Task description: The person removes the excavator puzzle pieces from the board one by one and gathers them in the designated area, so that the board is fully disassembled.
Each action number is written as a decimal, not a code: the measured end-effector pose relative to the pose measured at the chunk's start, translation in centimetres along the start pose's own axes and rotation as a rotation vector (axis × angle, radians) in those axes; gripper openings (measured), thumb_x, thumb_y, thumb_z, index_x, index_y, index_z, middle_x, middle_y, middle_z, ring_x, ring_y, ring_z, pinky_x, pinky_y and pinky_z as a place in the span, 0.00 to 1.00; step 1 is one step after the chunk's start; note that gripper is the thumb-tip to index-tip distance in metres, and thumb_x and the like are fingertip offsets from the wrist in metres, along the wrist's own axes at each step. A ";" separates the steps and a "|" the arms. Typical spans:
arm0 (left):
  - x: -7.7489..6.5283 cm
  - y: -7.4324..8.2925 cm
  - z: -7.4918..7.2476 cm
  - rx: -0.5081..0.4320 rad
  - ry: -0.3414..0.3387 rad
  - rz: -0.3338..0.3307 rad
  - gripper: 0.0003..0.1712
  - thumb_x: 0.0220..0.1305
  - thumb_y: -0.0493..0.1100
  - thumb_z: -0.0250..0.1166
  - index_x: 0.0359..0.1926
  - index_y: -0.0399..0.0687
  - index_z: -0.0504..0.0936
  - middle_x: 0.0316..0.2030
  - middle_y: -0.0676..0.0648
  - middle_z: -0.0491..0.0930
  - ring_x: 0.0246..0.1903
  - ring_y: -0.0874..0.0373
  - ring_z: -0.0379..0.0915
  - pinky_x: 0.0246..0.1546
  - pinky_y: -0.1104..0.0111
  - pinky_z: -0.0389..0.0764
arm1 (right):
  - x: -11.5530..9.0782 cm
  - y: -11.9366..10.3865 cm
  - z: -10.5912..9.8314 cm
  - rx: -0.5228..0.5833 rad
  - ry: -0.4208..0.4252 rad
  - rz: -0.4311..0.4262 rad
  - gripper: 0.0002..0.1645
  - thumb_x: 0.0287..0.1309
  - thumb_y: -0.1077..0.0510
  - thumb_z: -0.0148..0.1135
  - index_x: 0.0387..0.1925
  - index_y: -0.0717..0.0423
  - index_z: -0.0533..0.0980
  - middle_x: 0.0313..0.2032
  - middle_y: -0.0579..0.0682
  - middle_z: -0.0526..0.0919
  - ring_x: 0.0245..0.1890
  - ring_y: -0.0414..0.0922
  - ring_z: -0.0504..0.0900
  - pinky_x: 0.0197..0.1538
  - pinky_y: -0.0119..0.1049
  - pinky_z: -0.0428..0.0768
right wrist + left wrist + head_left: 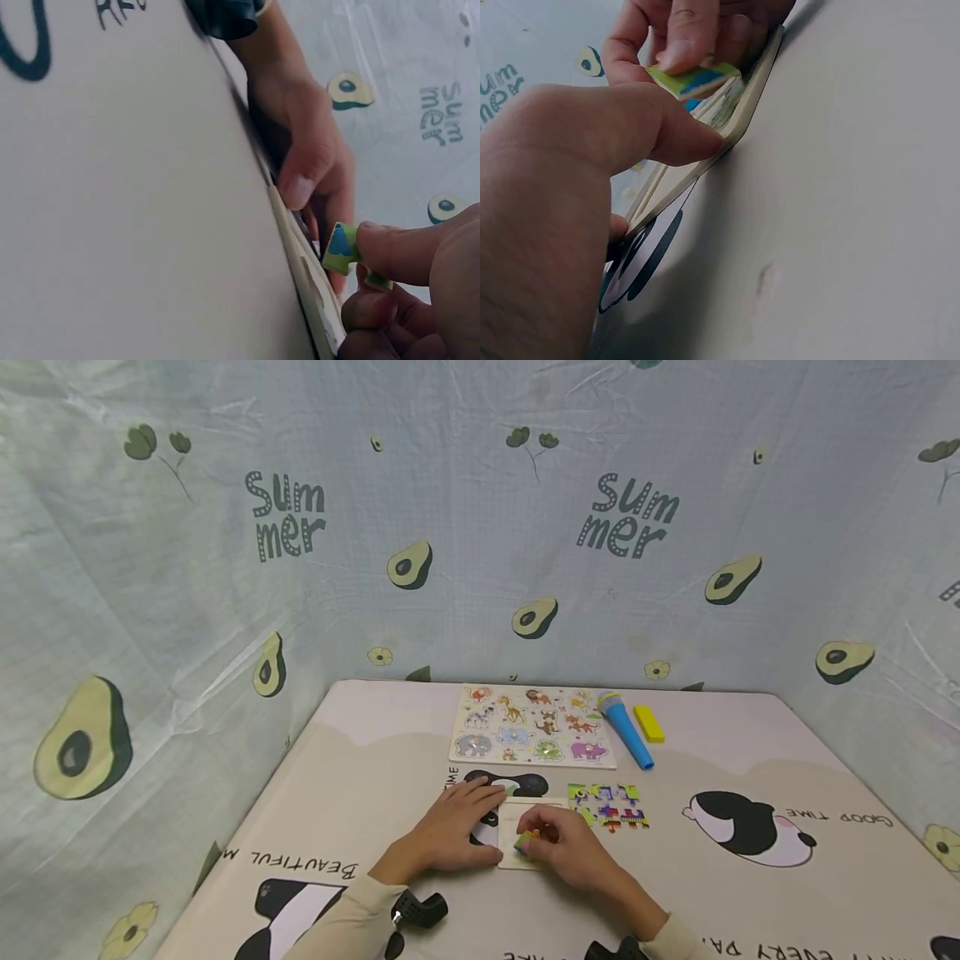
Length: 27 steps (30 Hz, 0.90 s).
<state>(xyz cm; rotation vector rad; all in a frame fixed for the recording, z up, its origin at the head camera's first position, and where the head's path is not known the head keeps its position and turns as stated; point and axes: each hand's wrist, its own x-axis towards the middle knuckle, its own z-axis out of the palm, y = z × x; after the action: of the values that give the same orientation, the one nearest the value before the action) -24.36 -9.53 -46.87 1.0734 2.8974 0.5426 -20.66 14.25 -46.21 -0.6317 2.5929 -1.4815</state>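
My right hand pinches a green and blue jigsaw piece between thumb and fingers. It holds the piece tilted, close over a small pale wooden puzzle tray. In the left wrist view the piece shows its yellow-green face and a blue patch. My left hand lies along the tray's left side, fingers stretched out, with the thumb touching the near left corner of the frame. Right of the tray, several colourful jigsaw pieces lie close together. My right hand hides part of the tray's inside.
Behind the tray lies a larger wooden animal puzzle board. A blue toy microphone and a yellow block are to its right. The table's cloth carries printed dogs and lettering; a printed curtain surrounds the far sides.
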 end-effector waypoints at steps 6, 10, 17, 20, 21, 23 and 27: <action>0.0 -0.1 0.2 0.009 -0.007 -0.004 0.49 0.57 0.66 0.63 0.77 0.55 0.64 0.74 0.53 0.64 0.77 0.50 0.50 0.76 0.47 0.53 | -0.3 0.1 -1.5 0.098 0.014 -0.006 0.09 0.68 0.60 0.64 0.45 0.60 0.82 0.37 0.51 0.82 0.28 0.40 0.76 0.30 0.28 0.76; 0.0 -0.1 0.2 0.015 -0.008 -0.005 0.49 0.57 0.66 0.63 0.77 0.55 0.64 0.75 0.53 0.64 0.77 0.50 0.50 0.76 0.47 0.53 | -0.5 0.4 -3.0 0.114 0.048 0.012 0.12 0.64 0.61 0.68 0.47 0.62 0.82 0.31 0.52 0.79 0.23 0.39 0.74 0.24 0.28 0.74; 0.0 0.0 0.1 0.013 -0.008 -0.004 0.49 0.57 0.64 0.64 0.77 0.54 0.64 0.75 0.53 0.63 0.77 0.50 0.50 0.76 0.48 0.52 | -0.9 1.4 -5.6 0.129 0.071 0.056 0.14 0.57 0.62 0.74 0.43 0.64 0.82 0.26 0.52 0.79 0.17 0.40 0.71 0.20 0.29 0.73; 0.0 0.0 0.0 0.015 -0.007 -0.004 0.49 0.56 0.64 0.64 0.77 0.54 0.64 0.75 0.53 0.63 0.77 0.51 0.50 0.76 0.48 0.53 | -1.1 1.9 -6.5 0.091 0.071 0.065 0.13 0.57 0.61 0.74 0.41 0.63 0.83 0.25 0.52 0.79 0.16 0.40 0.71 0.19 0.29 0.72; 0.0 0.0 0.0 0.016 -0.006 -0.004 0.49 0.56 0.64 0.64 0.77 0.54 0.64 0.75 0.53 0.63 0.77 0.51 0.50 0.76 0.48 0.53 | -1.2 2.1 -6.7 0.065 0.071 0.070 0.12 0.57 0.60 0.74 0.41 0.62 0.84 0.24 0.52 0.79 0.16 0.41 0.72 0.19 0.29 0.72; -0.1 0.0 0.0 0.016 -0.004 -0.004 0.49 0.56 0.64 0.64 0.77 0.54 0.64 0.75 0.53 0.63 0.77 0.51 0.50 0.76 0.48 0.53 | -1.2 2.4 -7.0 0.021 0.068 0.078 0.11 0.58 0.59 0.74 0.41 0.61 0.85 0.23 0.51 0.79 0.16 0.41 0.72 0.19 0.29 0.72; -0.1 0.0 0.1 0.013 -0.004 -0.004 0.49 0.56 0.64 0.65 0.77 0.54 0.64 0.75 0.53 0.63 0.77 0.51 0.50 0.76 0.48 0.53 | -1.2 2.7 -7.2 -0.039 0.055 0.114 0.11 0.57 0.59 0.74 0.41 0.59 0.85 0.23 0.49 0.77 0.16 0.42 0.73 0.19 0.29 0.72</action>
<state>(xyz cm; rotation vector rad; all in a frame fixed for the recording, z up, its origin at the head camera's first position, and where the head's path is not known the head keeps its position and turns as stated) -24.26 -9.55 -46.94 1.0683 2.9029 0.5213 -22.35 21.76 -44.80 -0.4448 2.6554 -1.4371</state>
